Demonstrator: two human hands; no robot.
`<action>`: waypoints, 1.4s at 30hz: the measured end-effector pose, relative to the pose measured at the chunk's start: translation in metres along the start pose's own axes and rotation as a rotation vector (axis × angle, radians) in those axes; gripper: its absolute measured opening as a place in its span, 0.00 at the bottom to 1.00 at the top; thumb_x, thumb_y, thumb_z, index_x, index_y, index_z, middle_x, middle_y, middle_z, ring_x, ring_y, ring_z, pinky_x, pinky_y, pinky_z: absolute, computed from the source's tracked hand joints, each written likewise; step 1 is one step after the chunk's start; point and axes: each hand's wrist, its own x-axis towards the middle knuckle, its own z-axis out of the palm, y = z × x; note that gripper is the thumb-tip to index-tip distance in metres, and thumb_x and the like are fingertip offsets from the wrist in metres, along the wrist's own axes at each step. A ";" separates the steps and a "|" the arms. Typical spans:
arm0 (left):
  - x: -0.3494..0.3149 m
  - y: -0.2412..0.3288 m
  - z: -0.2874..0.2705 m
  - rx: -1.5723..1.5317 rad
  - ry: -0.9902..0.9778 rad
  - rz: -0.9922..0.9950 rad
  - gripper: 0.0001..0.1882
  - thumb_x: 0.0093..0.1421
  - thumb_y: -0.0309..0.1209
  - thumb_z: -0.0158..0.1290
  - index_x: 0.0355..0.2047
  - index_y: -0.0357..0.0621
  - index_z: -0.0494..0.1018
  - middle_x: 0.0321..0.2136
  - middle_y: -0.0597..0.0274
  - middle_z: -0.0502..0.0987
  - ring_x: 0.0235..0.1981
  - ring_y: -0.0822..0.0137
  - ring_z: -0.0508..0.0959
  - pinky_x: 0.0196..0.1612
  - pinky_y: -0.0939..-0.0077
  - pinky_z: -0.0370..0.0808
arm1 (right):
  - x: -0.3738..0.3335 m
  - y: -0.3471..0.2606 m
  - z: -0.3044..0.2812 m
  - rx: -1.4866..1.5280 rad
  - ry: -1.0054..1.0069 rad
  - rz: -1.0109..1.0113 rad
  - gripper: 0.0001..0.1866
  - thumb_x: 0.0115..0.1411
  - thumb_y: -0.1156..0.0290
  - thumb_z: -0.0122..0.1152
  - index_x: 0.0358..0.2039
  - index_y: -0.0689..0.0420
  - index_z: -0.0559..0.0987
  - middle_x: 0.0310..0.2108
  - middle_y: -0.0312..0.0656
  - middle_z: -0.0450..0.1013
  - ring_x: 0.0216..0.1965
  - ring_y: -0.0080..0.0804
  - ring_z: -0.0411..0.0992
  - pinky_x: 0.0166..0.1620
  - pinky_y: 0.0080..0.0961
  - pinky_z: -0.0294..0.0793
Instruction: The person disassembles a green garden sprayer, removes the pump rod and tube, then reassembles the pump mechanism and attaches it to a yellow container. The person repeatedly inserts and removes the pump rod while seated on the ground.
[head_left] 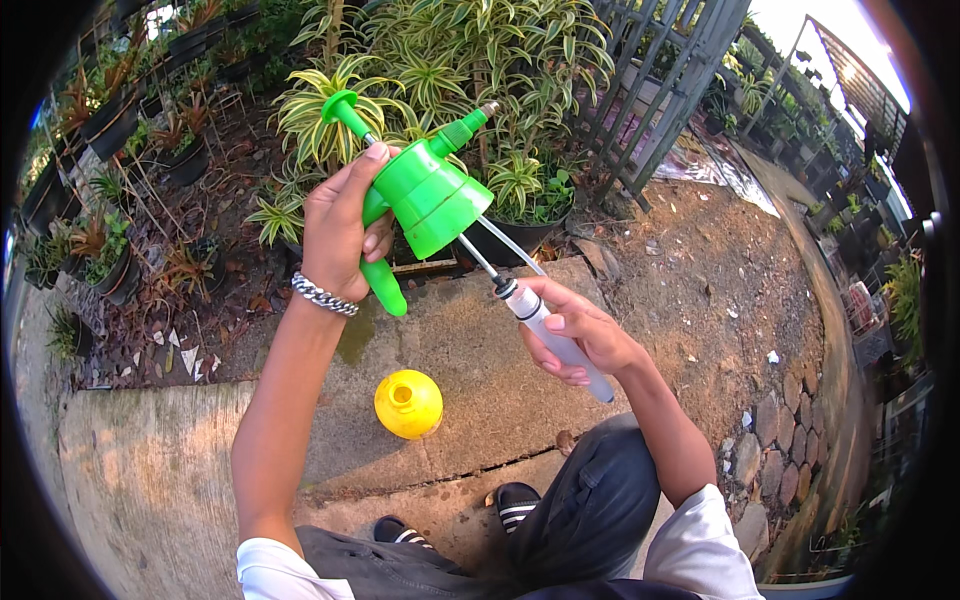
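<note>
My left hand (345, 215) is wrapped round the handle of a green pump sprayer head (435, 200), lifted above the ground and tilted. Its plunger knob points up to the left and its nozzle to the upper right. A metal rod and a thin clear tube come out of its underside. The rod's black-ringed end meets the mouth of a translucent white pump cylinder (565, 350), which my right hand (580, 330) grips between thumb and fingers. Below, a round yellow sprayer bottle (408, 405) stands upright on the concrete with its neck uncovered.
Leafy variegated plants (440, 60) and a black pot (520, 235) stand ahead. A slatted grey gate (660, 95) is at the far right. Potted plants line the left side. My sandalled feet (515, 505) are on the concrete close below the bottle.
</note>
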 end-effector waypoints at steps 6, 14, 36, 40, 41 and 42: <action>-0.002 0.000 -0.001 -0.010 -0.026 0.025 0.15 0.66 0.40 0.52 0.40 0.40 0.77 0.22 0.71 0.76 0.08 0.86 0.60 0.09 0.90 0.54 | 0.002 0.000 0.003 -0.038 -0.015 -0.023 0.29 0.69 0.57 0.47 0.65 0.56 0.56 0.20 0.40 0.66 0.09 0.17 0.58 0.11 0.14 0.59; -0.002 -0.003 0.000 -0.005 -0.049 0.042 0.15 0.66 0.40 0.52 0.39 0.40 0.77 0.21 0.70 0.76 0.08 0.86 0.60 0.09 0.90 0.54 | 0.003 -0.005 0.008 -0.046 -0.029 -0.001 0.29 0.70 0.57 0.45 0.65 0.59 0.56 0.21 0.38 0.67 0.09 0.15 0.58 0.11 0.12 0.59; -0.009 -0.006 0.014 0.095 -0.039 0.072 0.16 0.66 0.39 0.53 0.39 0.37 0.79 0.35 0.60 0.83 0.09 0.86 0.62 0.10 0.89 0.56 | 0.016 0.012 0.029 -0.574 0.346 -0.001 0.21 0.69 0.52 0.49 0.48 0.58 0.64 0.26 0.33 0.63 0.28 0.20 0.63 0.32 0.23 0.66; -0.007 -0.006 0.010 0.131 -0.057 0.059 0.16 0.66 0.39 0.53 0.38 0.38 0.79 0.32 0.63 0.82 0.08 0.87 0.61 0.10 0.90 0.55 | 0.017 0.015 0.031 -0.519 0.319 -0.048 0.16 0.71 0.56 0.47 0.47 0.53 0.59 0.24 0.31 0.61 0.17 0.14 0.57 0.19 0.14 0.58; -0.006 -0.006 0.009 0.142 -0.062 0.050 0.16 0.66 0.39 0.53 0.38 0.38 0.79 0.31 0.64 0.82 0.08 0.87 0.61 0.10 0.90 0.55 | 0.017 0.014 0.033 -0.511 0.317 -0.043 0.16 0.71 0.56 0.46 0.47 0.53 0.59 0.24 0.31 0.62 0.17 0.14 0.57 0.19 0.15 0.58; -0.006 -0.005 0.010 0.145 -0.060 0.052 0.15 0.66 0.39 0.53 0.38 0.38 0.79 0.29 0.65 0.82 0.08 0.87 0.61 0.10 0.90 0.55 | 0.017 0.013 0.034 -0.502 0.316 -0.039 0.16 0.71 0.56 0.46 0.47 0.54 0.58 0.25 0.31 0.62 0.17 0.14 0.57 0.19 0.15 0.58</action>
